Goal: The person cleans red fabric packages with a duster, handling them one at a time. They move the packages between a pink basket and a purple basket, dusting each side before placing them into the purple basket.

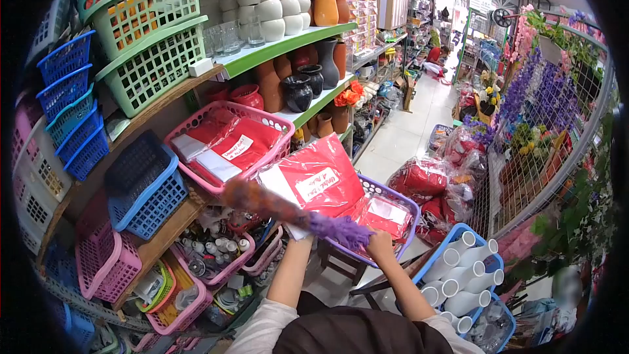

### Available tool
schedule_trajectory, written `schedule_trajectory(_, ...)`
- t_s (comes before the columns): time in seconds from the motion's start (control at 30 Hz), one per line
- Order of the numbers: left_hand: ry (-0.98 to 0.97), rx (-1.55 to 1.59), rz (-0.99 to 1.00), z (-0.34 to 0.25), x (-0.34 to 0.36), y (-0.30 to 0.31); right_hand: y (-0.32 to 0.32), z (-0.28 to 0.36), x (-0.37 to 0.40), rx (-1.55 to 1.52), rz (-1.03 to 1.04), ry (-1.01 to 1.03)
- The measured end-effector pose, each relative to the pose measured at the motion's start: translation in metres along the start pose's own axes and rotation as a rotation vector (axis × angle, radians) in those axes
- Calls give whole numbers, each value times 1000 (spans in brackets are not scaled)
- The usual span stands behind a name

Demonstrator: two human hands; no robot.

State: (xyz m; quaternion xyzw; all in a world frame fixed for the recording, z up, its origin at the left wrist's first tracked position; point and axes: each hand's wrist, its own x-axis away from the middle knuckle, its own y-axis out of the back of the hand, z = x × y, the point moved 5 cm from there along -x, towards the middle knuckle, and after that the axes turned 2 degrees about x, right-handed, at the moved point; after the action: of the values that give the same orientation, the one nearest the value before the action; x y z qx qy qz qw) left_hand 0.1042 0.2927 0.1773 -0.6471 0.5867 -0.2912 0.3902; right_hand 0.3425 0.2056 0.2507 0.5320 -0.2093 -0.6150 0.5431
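Observation:
My right hand (379,246) is closed around the purple end of a fluffy duster (337,228), whose brownish-orange far end is blurred by motion. The duster reaches left across the front of a plastic-wrapped red packet (321,174) with a white handwritten label. Only the wrist side of my left hand (299,245) shows. Its fingers are hidden behind the duster and under the packet, which is tilted up and appears to be held by that hand. Beneath it, a purple basket (411,223) contains more red packets (386,216).
A pink basket (288,137) of similar packets sits on the left shelf. Vases and pots line the green-edged shelf (288,47). At lower right stands a blue basket (501,259) of white vases. Bagged red goods (422,180) lie along the aisle (400,124). Another person (436,59) is far back.

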Motion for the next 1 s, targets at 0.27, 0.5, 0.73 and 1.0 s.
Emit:
schedule_trajectory(0.27,52,3,-5,-11,20,13,-58,-25,-15,-225,108,-390)
schedule_trajectory(0.5,70,10,-1,-18,37,15,-120,-62,-32,-304,89,-478)
schedule_trajectory(0.73,85,49,2,-18,57,13,-182,-110,-29,-346,297,-629)
schedule_trajectory(1.0,105,76,24,-22,61,-11,-150,-102,-42,-312,243,-569)
